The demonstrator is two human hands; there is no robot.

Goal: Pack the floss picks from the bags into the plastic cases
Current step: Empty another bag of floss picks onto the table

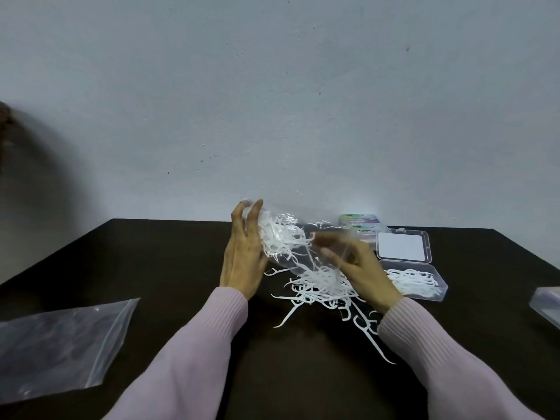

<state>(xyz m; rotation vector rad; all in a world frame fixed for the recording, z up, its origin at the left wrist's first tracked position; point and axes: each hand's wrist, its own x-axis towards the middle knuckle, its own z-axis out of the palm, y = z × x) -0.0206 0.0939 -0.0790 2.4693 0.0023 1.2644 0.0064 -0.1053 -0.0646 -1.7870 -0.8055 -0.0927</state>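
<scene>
A clear plastic bag point(291, 237) full of white floss picks is held tilted above the dark table point(169, 262). My left hand point(242, 256) grips its raised closed end, and my right hand point(360, 265) pinches its lower side near the mouth. Picks spill from the bag onto a loose pile of floss picks point(321, 291) on the table between my hands. To the right stands an open clear plastic case point(424, 283), its tray holding several picks and its lid point(403, 247) lying flat behind it.
An empty zip bag point(57, 344) lies flat at the front left. Closed labelled cases point(360, 222) are stacked by the wall behind the open case. Another clear case point(545, 304) pokes in at the right edge. The pale wall rises directly behind the table.
</scene>
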